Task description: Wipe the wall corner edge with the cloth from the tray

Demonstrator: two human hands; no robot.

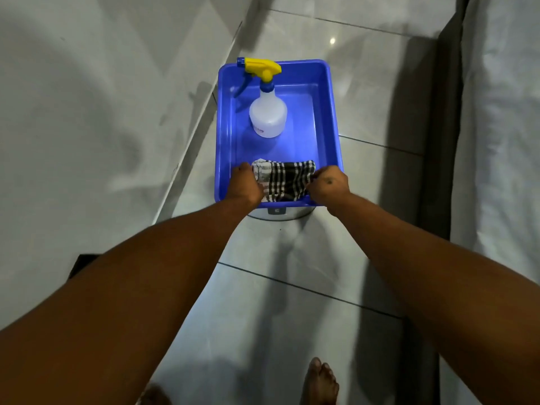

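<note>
Hands [287, 184] gripping crumpled checked cloth [285, 179]

Both hands, left [244, 184] and right [330, 185], grip opposite ends of a checked cloth [285, 179] inside a blue tray [331, 112]. A spray bottle [267, 109] with a yellow trigger stands upright farther back in the tray, beside the wall [87, 112].

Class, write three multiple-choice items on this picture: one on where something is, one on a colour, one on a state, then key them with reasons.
1. Where does the cloth lie in the tray?
A. near end
B. far end
C. outside it

2. What colour is the spray bottle trigger head?
A. red
B. yellow
C. green

3. How does the spray bottle stand?
A. on its side
B. upside down
C. upright

Key: 1 A, it lies at the near wall between the left hand and the right hand; 2 B, the head is yellow; 3 C, its head is on top.
</note>
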